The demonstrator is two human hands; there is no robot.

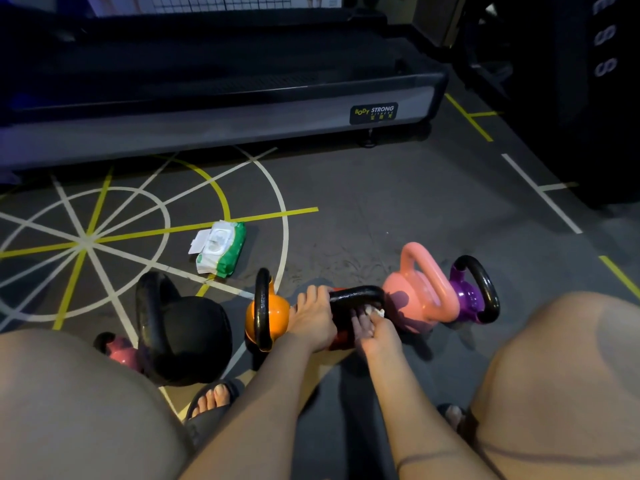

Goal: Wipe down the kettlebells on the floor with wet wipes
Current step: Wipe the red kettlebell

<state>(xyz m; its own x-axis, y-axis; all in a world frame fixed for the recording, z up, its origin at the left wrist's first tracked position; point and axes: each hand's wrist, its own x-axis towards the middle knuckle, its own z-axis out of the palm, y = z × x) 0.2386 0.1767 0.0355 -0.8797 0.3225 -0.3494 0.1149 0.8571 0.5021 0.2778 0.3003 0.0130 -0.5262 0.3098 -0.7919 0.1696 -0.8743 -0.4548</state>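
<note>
The red kettlebell (341, 337) is set on the floor (346, 220), between the orange kettlebell (273, 311) at its 9 o'clock and the pink kettlebell (412, 296) at its 3 o'clock. Its black handle is stretched long from 9 to 3 o'clock. The handle's left end is gripped by the left hand (313, 320), fingers curled over it. A white wet wipe (375, 311) is pinched in the right hand (379, 336) and pressed under the handle. The wipes pack (220, 247) is seen at 10 o'clock.

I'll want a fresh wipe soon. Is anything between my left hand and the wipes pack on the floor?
Yes: the orange kettlebell stands upright between the left hand and the wipes pack, its black handle rising in that path.
</note>
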